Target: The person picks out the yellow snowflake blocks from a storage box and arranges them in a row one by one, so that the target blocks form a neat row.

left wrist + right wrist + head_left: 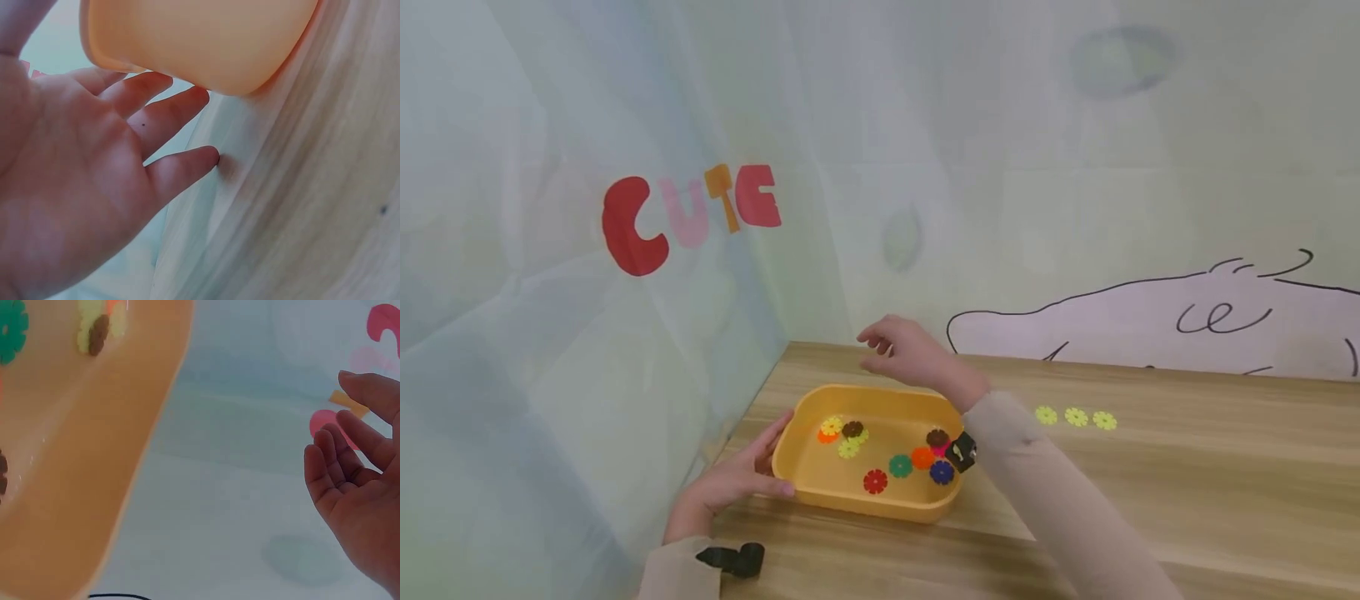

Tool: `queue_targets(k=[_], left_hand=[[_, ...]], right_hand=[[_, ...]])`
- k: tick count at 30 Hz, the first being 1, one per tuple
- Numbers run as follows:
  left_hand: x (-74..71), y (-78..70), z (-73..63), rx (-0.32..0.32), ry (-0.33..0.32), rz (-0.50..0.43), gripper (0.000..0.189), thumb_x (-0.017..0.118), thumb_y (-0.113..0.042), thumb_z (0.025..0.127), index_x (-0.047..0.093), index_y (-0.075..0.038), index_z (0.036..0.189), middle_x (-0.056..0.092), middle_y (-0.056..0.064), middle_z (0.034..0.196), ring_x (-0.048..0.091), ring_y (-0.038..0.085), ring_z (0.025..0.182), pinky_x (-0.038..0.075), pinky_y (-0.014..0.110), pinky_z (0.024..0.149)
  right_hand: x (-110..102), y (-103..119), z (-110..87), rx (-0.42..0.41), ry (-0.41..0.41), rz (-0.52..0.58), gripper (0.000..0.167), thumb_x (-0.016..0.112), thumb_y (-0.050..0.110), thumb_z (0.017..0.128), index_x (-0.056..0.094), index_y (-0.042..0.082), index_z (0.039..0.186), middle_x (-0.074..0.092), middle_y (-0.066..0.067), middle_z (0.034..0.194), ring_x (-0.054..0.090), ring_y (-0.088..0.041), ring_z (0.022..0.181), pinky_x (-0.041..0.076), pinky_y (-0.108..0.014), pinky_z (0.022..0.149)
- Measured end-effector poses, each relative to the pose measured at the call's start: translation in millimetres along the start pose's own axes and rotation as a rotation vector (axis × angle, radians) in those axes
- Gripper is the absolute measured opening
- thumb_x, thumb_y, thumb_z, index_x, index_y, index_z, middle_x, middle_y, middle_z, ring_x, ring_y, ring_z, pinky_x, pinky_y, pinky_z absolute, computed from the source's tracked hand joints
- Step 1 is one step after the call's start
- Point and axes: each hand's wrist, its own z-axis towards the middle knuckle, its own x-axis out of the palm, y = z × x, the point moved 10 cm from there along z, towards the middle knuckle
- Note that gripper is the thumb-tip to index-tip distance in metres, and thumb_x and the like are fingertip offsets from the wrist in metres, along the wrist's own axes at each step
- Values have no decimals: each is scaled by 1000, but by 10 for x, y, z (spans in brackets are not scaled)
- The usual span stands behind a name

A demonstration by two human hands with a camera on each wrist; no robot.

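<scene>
A sleeve (1060, 500) partly hides the tray (872, 506), outspread left hand (739, 477) touching, right hand (913, 354) loose.

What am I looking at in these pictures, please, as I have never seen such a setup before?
There is no robot here, just a person's two bare hands. The wide picture comes from a camera on the head, looking forward and down; the other two come from the wrists, one each. On the wooden table stands a yellow tray holding small notched discs in several colours. Three yellow-green discs lie in a row to its right. The left hand rests against the tray's left end; the right hand, raised near its far side, holds nothing.
</scene>
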Motion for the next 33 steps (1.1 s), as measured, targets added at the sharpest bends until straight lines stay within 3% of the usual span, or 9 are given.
queue_targets(k=[13,22,33], left_hand=[[25,-38,-37,23,14,26,108,77,-9,81,0,-14,156,0,18,161,12,39,145,29,46,111],[46,-71,-41,34,30,13,107,76,-8,82,-1,-15,156,-2,18,161,12,40,145,32,40,110],[29,-34,-28,10,22,11,108,77,-10,81,0,-16,156,1,17,161,15,38,145,30,46,111]], right_hand=[[454,-127,167,1,32,94,35,66,18,91,61,2,122,60,-9,108,56,-21,97,50,-28,84],[825,-281,143,33,142,108,35,68,22,91,63,7,122,63,-10,113,57,-19,101,50,-29,85],[1094,-344,90,49,281,94,35,72,19,87,65,6,119,65,-9,112,59,-17,98,49,-27,83]])
